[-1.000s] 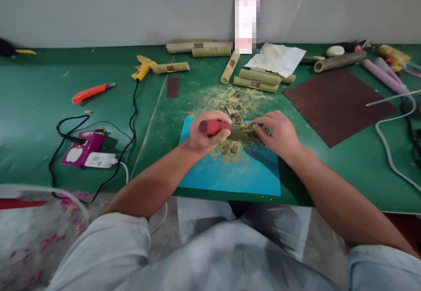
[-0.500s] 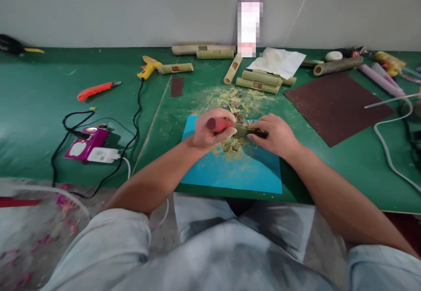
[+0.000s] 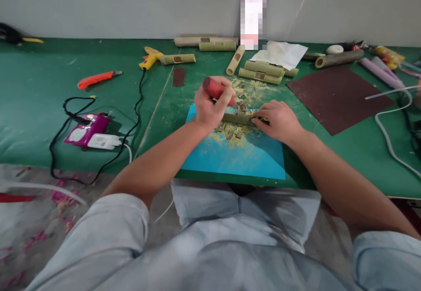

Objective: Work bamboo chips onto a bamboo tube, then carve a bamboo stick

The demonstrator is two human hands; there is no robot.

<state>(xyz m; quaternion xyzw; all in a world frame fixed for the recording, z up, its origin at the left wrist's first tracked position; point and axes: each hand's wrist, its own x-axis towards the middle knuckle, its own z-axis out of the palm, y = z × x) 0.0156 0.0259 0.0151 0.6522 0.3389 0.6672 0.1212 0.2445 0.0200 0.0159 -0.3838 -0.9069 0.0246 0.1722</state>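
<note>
My left hand (image 3: 212, 102) is closed around the red handle (image 3: 213, 88) of a tool, raised above the left part of a bamboo tube. The tool's working end is mostly hidden by my fingers. The green bamboo tube (image 3: 237, 119) lies crosswise over a blue sheet (image 3: 230, 161), and my right hand (image 3: 278, 118) grips its right end between thumb and fingers. Brown chips (image 3: 241, 106) and yellowish dust surround the tube on both sides.
Notched bamboo pieces (image 3: 261, 76) lie behind, near a crumpled white paper (image 3: 281, 54). At right is a dark sandpaper sheet (image 3: 335, 98). Leftward are a yellow glue gun (image 3: 150, 58), an orange utility knife (image 3: 95, 80) and a purple power strip (image 3: 87, 129) with cables.
My left hand has lifted up and back with the red-handled tool, showing more of the bamboo tube. My right hand keeps its hold on the tube. The whole view has shifted slightly.
</note>
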